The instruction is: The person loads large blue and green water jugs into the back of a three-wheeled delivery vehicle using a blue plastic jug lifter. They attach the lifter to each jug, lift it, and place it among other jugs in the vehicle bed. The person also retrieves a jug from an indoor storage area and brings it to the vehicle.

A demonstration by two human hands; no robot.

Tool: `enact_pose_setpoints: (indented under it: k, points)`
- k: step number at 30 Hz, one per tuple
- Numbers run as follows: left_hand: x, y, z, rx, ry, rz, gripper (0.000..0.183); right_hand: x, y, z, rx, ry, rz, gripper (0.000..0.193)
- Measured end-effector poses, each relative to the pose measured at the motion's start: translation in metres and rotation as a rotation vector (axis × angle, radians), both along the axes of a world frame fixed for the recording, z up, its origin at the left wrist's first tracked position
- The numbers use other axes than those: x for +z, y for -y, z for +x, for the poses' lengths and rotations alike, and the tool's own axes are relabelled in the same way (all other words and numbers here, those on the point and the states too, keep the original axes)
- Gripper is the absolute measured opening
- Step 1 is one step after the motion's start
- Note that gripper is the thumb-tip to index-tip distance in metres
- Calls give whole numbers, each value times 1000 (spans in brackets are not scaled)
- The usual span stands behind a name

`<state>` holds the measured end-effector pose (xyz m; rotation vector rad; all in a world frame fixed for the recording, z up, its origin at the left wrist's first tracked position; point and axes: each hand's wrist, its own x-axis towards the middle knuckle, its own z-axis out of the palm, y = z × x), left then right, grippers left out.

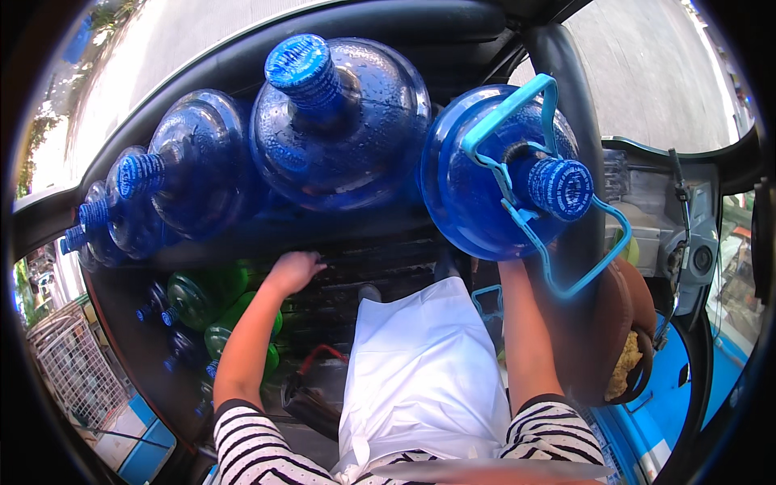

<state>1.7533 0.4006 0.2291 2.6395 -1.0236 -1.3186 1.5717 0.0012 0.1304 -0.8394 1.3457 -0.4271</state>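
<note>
My left hand (296, 272) hovers over the dark slatted floor, slightly blurred, its fingers loosely apart with nothing in them. It is nearest to the green bottles (234, 327) lying at the left. My right forearm (527, 323) reaches up to a large blue water jug (461, 170), which hides the right hand and its fingers. Around that jug's capped neck sits a light blue carrying handle (570, 287). Another blue water jug (343, 129) with a blue cap stands beside it, leaning toward me.
More blue jugs (202, 162) line the padded black rail (388, 24) to the far left. Smaller dark bottles (186, 347) lie below them. A brown padded seat (618, 323) is at the right. Beyond the rail is a paved road (655, 73). A wire crate (81, 368) stands outside at left.
</note>
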Motion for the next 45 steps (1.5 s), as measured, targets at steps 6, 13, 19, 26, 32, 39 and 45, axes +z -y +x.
enact_pose_setpoints:
  k: [6,13,19,26,32,39,45]
  points:
    - [17,78,-128,-5,-283,-74,38,1,19,-21,23,-45,-48,21]
    - [-5,192,-146,164,-382,-263,41,-37,85,-35,94,-84,-244,21]
    - [-36,220,-137,216,-353,-533,30,-71,120,-23,193,-102,-372,21]
    - [-68,214,-120,297,-207,-624,18,-80,134,-19,241,-128,-421,21]
    - [-66,193,-99,335,-43,-588,28,-73,133,-19,253,-168,-424,22]
    - [35,188,-59,20,373,-736,24,-48,119,-25,237,-234,-400,22]
    - [174,241,30,623,135,-634,17,-30,96,-35,243,-309,-398,22]
